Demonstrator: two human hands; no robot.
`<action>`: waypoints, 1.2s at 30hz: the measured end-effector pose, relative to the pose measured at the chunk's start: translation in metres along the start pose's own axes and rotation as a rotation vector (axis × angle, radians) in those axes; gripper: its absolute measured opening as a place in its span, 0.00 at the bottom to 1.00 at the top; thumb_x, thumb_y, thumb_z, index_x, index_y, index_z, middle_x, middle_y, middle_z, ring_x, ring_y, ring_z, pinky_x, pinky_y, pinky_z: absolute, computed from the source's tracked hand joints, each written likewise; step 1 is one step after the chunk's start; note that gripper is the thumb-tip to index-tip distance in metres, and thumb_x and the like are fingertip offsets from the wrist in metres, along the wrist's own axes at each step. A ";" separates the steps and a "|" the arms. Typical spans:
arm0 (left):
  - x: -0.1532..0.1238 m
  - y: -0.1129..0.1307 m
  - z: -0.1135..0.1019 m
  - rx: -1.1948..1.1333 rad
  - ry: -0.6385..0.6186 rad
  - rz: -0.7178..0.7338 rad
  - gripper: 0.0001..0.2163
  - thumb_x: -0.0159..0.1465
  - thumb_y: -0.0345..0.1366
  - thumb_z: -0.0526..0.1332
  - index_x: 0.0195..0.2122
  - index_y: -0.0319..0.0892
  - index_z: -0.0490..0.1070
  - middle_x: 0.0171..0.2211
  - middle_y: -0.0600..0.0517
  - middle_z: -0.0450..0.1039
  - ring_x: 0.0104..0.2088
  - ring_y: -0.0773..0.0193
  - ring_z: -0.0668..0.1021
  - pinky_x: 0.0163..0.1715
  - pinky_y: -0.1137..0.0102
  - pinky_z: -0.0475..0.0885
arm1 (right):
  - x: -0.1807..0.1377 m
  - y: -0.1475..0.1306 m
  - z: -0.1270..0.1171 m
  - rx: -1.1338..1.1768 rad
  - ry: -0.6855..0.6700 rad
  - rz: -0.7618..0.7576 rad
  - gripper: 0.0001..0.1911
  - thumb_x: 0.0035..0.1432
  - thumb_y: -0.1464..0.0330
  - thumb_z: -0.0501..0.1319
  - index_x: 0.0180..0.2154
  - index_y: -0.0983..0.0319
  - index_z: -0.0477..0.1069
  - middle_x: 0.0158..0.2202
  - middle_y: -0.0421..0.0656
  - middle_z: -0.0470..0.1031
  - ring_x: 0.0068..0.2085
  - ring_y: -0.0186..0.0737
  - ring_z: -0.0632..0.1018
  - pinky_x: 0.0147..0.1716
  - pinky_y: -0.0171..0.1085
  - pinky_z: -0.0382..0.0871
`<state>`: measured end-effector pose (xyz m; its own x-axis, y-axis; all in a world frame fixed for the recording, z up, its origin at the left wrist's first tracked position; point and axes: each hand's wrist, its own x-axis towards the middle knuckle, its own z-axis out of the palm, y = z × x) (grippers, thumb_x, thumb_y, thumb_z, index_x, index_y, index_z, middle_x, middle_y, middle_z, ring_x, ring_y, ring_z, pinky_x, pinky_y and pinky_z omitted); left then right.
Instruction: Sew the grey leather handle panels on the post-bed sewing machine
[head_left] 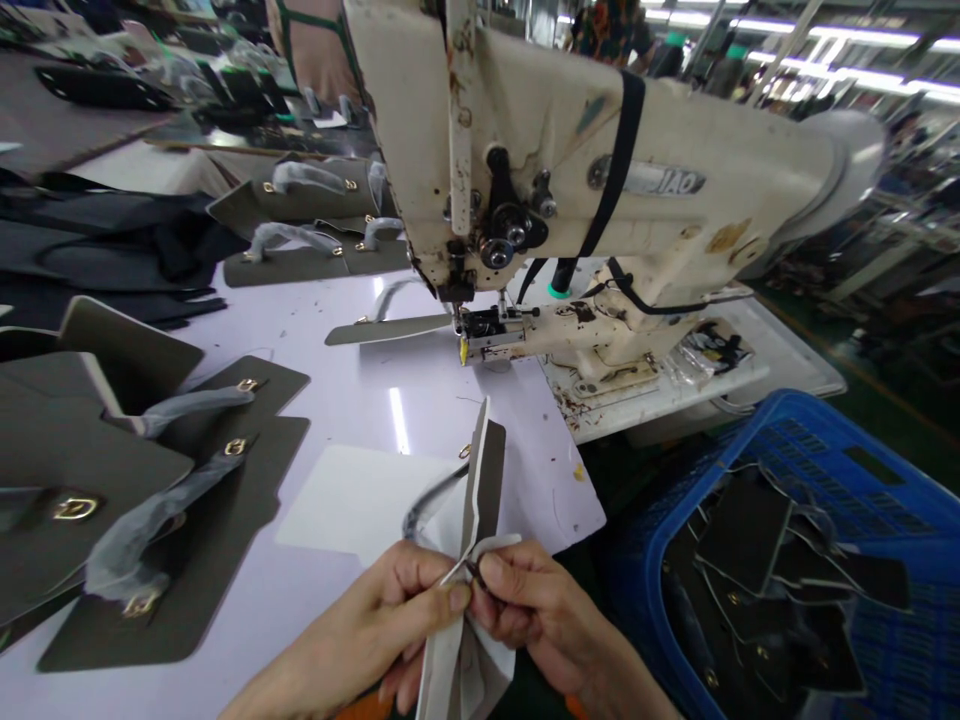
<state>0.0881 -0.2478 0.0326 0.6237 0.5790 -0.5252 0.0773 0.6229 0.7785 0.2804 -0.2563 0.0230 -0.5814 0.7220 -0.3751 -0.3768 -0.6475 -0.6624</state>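
Fingertips of both your hands are pinching together at the lower edge of the picture: your left hand is closing thumb and forefinger on a folded grey panel, and your right hand is gripping the same piece just beside it, around a small dark fitting where the pale lining is curling over. You are holding the panel upright on its edge, above the front of the white table, well short of the sewing machine.

Judging by how things are lying, this piece is not yet reaching the needle; another flat strip is sitting under the presser foot. To your left, stacked panels are already carrying brass-coloured hardware and handles wrapped in grey film, so that fitting work appears done on them. More are waiting behind the machine head. At your right, a blue crate is holding dark cut pieces, seemingly unsorted.

The panel is looking stiff and matte, like faux leather, with a smooth pale backing and rounded corners. The machine's cream casing is showing chips, stains and a black band looped around it. The crate is perforated plastic.
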 end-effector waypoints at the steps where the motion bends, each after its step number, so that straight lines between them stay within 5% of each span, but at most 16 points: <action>1: 0.000 -0.001 0.000 -0.022 0.001 0.001 0.22 0.63 0.53 0.60 0.32 0.34 0.77 0.12 0.57 0.61 0.11 0.78 0.60 0.12 0.83 0.56 | 0.000 -0.001 -0.001 -0.005 -0.007 0.011 0.24 0.61 0.53 0.64 0.23 0.65 0.68 0.17 0.33 0.54 0.17 0.24 0.49 0.17 0.33 0.35; 12: 0.001 -0.010 0.005 -0.130 0.045 0.056 0.19 0.65 0.49 0.61 0.32 0.34 0.76 0.14 0.56 0.63 0.12 0.78 0.62 0.13 0.82 0.57 | -0.001 -0.004 0.002 -0.006 0.014 0.065 0.25 0.58 0.50 0.65 0.24 0.65 0.68 0.16 0.31 0.53 0.16 0.23 0.48 0.16 0.33 0.35; 23: -0.003 -0.009 0.003 -0.191 0.055 0.033 0.18 0.63 0.49 0.62 0.30 0.36 0.74 0.13 0.57 0.61 0.12 0.78 0.60 0.12 0.81 0.55 | -0.003 0.002 0.004 -0.005 0.028 -0.055 0.24 0.58 0.52 0.65 0.23 0.66 0.69 0.17 0.33 0.56 0.17 0.23 0.51 0.19 0.33 0.36; 31: 0.015 -0.025 0.047 0.148 0.048 -0.065 0.22 0.61 0.53 0.63 0.23 0.39 0.64 0.14 0.56 0.65 0.13 0.76 0.63 0.15 0.80 0.57 | -0.005 -0.037 0.022 -0.072 -0.075 -0.044 0.25 0.57 0.47 0.65 0.28 0.63 0.68 0.22 0.35 0.61 0.20 0.27 0.58 0.19 0.31 0.47; 33: 0.015 -0.030 0.045 0.130 0.109 -0.031 0.22 0.63 0.54 0.59 0.24 0.40 0.64 0.14 0.56 0.64 0.14 0.74 0.62 0.15 0.78 0.56 | -0.009 -0.046 0.023 -0.157 -0.014 -0.108 0.25 0.59 0.46 0.63 0.30 0.63 0.67 0.22 0.34 0.59 0.20 0.27 0.56 0.20 0.31 0.47; 36: 0.009 -0.029 0.029 0.149 0.193 0.033 0.21 0.65 0.52 0.57 0.24 0.40 0.64 0.15 0.57 0.62 0.15 0.73 0.62 0.16 0.77 0.55 | -0.017 -0.047 0.020 -0.422 0.218 -0.293 0.20 0.52 0.55 0.72 0.33 0.62 0.68 0.26 0.34 0.59 0.24 0.27 0.53 0.22 0.31 0.46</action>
<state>0.1142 -0.2760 0.0157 0.4690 0.6963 -0.5433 0.1822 0.5257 0.8309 0.2939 -0.2426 0.0736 -0.3161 0.9200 -0.2319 -0.1531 -0.2907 -0.9445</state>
